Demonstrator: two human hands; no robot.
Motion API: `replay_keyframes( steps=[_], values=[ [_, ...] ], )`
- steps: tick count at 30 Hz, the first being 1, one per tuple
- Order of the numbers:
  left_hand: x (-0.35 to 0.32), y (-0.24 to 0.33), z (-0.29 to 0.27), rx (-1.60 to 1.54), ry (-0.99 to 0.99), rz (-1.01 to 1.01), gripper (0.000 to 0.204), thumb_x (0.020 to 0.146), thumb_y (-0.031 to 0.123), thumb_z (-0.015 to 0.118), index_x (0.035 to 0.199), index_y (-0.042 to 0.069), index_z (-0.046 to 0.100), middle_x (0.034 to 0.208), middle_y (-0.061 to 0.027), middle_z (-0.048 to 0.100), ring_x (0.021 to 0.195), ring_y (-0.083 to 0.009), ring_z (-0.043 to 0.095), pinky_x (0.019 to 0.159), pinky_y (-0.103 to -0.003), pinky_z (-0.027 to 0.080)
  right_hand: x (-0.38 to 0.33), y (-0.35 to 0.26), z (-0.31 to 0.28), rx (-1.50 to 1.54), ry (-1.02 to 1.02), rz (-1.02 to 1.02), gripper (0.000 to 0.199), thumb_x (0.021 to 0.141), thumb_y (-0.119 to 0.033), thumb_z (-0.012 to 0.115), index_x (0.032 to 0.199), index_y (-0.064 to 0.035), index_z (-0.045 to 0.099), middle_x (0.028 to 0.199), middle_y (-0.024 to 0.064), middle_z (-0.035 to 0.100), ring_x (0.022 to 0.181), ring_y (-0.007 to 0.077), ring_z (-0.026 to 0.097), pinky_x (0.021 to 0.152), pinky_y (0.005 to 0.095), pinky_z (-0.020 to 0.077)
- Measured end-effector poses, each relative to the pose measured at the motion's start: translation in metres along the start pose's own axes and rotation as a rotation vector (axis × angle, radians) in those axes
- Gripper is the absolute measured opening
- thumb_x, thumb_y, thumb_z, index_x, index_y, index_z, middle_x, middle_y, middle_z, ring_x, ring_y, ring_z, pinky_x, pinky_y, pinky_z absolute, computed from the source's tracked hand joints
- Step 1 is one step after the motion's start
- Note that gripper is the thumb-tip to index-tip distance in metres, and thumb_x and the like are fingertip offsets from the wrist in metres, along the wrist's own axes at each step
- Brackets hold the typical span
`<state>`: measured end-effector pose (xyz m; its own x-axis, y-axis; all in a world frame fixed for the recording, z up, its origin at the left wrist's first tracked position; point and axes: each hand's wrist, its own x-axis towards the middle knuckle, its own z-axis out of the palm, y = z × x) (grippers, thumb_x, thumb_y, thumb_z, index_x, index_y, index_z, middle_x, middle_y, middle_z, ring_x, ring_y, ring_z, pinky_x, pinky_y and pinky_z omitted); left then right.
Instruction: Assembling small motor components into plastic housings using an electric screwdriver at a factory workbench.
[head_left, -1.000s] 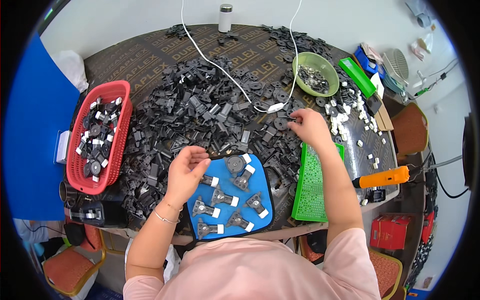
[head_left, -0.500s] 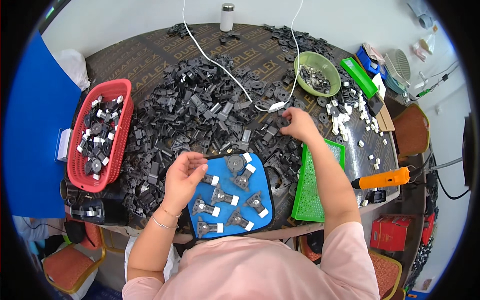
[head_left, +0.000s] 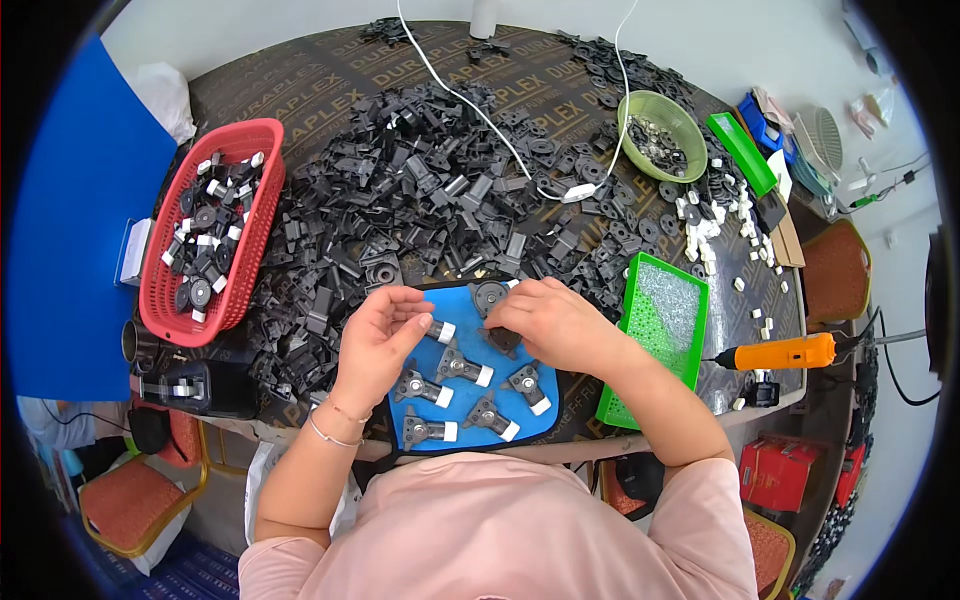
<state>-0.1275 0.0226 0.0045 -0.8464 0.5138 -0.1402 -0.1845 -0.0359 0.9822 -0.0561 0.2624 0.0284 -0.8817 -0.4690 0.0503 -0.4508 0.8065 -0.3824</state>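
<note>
My left hand (head_left: pixel 380 335) hovers at the left edge of a blue mat (head_left: pixel 470 395), fingers loosely curved and apart, its thumb tip close to a black fitting with a white end (head_left: pixel 441 331). My right hand (head_left: pixel 545 320) reaches over the mat's upper right, its fingers closed around a dark plastic part (head_left: pixel 504 340) just above a fitting they mostly cover. Beside those fingers lies a black round disc (head_left: pixel 489 296). Several more black fittings with white ends (head_left: pixel 463 368) rest on the mat.
A large heap of black plastic parts (head_left: pixel 420 190) covers the table's middle. At left stands a red basket (head_left: pixel 270 200) of finished-looking pieces. A green tray (head_left: pixel 620 400) with small shiny pieces, an orange electric screwdriver (head_left: pixel 780 354), a green bowl (head_left: pixel 694 150) and white pieces (head_left: pixel 705 235) are at right.
My right hand has come from the heap's right edge back to the mat, carrying a dark part. My left hand stays by the mat's left edge. The whole view has shifted slightly.
</note>
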Motion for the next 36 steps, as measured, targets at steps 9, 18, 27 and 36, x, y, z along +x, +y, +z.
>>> replay_keyframes(
  steps=[9, 18, 27, 36],
  values=[
    [-0.008, -0.002, -0.006, -0.039, 0.025, -0.009, 0.025, 0.087, 0.002, 0.064, 0.110, 0.000, 0.055, 0.103, -0.0082, 0.064, 0.094, -0.0130, 0.059, 0.087, -0.026, 0.048, 0.000, -0.008, -0.005, 0.025, -0.020, 0.035, 0.036, 0.071, -0.002, 0.066, 0.104, -0.0142, 0.065, 0.099, -0.0008, 0.065, 0.104, 0.0195, 0.056, 0.087, 0.0357, 0.0426],
    [-0.014, 0.000, 0.006, 0.596, -0.079, 0.182, 0.021, 0.078, 0.008, 0.073, 0.097, 0.005, 0.064, 0.099, -0.0069, 0.066, 0.090, -0.0194, 0.062, 0.081, -0.032, 0.049, -0.007, 0.005, 0.006, 0.080, -0.080, -0.018, 0.024, 0.067, -0.010, 0.075, 0.090, -0.0120, 0.070, 0.104, -0.0011, 0.067, 0.100, 0.0201, 0.058, 0.090, 0.0353, 0.0453],
    [-0.014, -0.014, 0.041, 1.035, -0.214, 0.445, 0.032, 0.070, 0.012, 0.074, 0.101, 0.008, 0.065, 0.096, -0.0068, 0.066, 0.097, -0.0257, 0.057, 0.097, -0.043, 0.033, -0.023, -0.012, 0.024, -0.008, 0.118, -0.009, 0.020, 0.065, -0.011, 0.072, 0.085, -0.0108, 0.072, 0.099, -0.0001, 0.068, 0.090, 0.0200, 0.061, 0.080, 0.0319, 0.0507],
    [-0.015, -0.010, 0.041, 1.013, -0.199, 0.434, 0.034, 0.070, 0.009, 0.074, 0.102, 0.007, 0.065, 0.096, -0.0071, 0.066, 0.097, -0.0255, 0.057, 0.098, -0.043, 0.032, -0.035, 0.016, 0.001, 0.084, 0.304, 0.275, 0.015, 0.075, -0.013, 0.072, 0.091, -0.0104, 0.071, 0.096, 0.0066, 0.068, 0.090, 0.0254, 0.063, 0.080, 0.0368, 0.0517]
  ],
)
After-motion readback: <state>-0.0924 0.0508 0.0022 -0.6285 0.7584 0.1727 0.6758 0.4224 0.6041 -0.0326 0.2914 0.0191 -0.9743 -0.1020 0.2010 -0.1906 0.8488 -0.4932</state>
